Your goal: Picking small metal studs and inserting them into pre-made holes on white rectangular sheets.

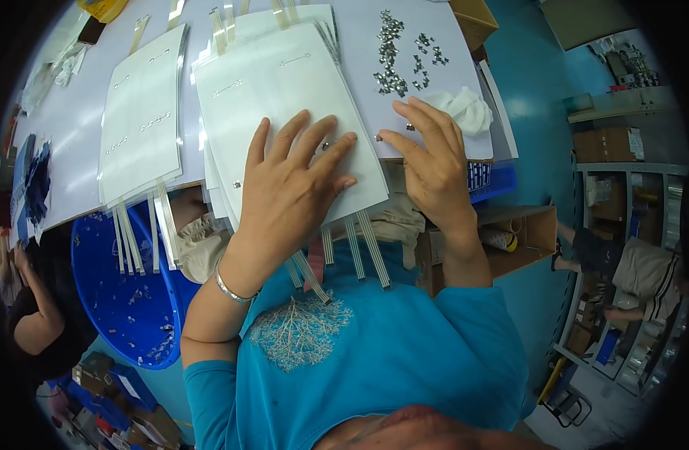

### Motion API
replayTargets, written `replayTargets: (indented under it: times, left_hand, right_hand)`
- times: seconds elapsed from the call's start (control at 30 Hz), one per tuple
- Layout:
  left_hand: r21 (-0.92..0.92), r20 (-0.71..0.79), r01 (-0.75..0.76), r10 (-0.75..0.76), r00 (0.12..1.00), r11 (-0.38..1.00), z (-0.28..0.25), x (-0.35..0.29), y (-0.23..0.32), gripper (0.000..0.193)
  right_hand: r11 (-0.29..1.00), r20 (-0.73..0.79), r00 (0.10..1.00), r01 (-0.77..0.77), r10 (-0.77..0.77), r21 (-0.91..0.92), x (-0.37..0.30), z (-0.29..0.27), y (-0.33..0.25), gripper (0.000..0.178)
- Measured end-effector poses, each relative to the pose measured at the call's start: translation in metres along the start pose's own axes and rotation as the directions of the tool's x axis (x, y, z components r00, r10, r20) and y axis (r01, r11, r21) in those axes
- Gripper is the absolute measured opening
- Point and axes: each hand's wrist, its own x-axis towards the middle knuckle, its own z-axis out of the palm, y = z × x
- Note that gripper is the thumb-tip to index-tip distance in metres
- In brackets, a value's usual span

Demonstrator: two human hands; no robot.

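Note:
My left hand point(288, 176) lies spread over the top sheet of a stack of white sheets point(284, 82) with flat striped ribbon tails point(370, 247) at the ends. One small metal piece point(325, 146) shows between its fingers, and another point(237, 184) sits on the sheet left of the wrist. Right of the stack, my right hand point(434, 161) hovers low at the table, thumb and fingers apart. A fingertip is at a small metal piece point(378, 138); a second dark metal piece point(409, 127) shows between the fingers. Whether it touches either is unclear.
Loose metal pieces point(389, 52) lie scattered at the table's far right, near a crumpled white cloth point(468, 111). Another sheet stack point(143, 112) is on the left. Below the table edge stand a blue bin point(127, 300) and an open cardboard box point(535, 232). Other people are at both sides.

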Motion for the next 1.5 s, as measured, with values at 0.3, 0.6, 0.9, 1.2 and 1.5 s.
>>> replayTargets:
  times: [0.3, 0.6, 0.9, 1.2, 1.5]
  left_hand:
    - [-0.061, 0.063, 0.023, -0.019, 0.998, 0.998, -0.003, 0.003, -0.005, 0.054]
    - [-0.074, 0.025, 0.015, -0.013, 1.0, 0.997, -0.005, -0.007, -0.012, 0.062]
    - [-0.301, 0.0, 0.044, -0.046, 0.999, 0.953, -0.022, -0.004, -0.037, 0.054]
    - [0.039, -0.032, 0.114, -0.113, 0.993, 0.993, -0.001, -0.005, -0.075, 0.046]
    - [0.013, -0.066, 0.133, -0.132, 0.989, 0.991, -0.003, -0.014, -0.064, 0.045]
  right_hand:
    - [1.0, 0.003, 1.0, -0.021, 0.021, 0.008, -0.003, -0.005, 0.0, 0.048]
    - [0.979, 0.021, 1.0, 0.019, -0.015, -0.203, -0.004, -0.014, 0.006, 0.047]
    - [0.992, 0.053, 0.999, 0.007, 0.0, -0.125, -0.007, -0.015, 0.013, 0.048]
    - [0.993, -0.019, 0.998, -0.064, 0.067, 0.101, 0.019, -0.005, -0.001, 0.041]
    - [0.982, 0.096, 0.988, 0.108, -0.124, 0.157, 0.065, 0.017, 0.0, 0.045]
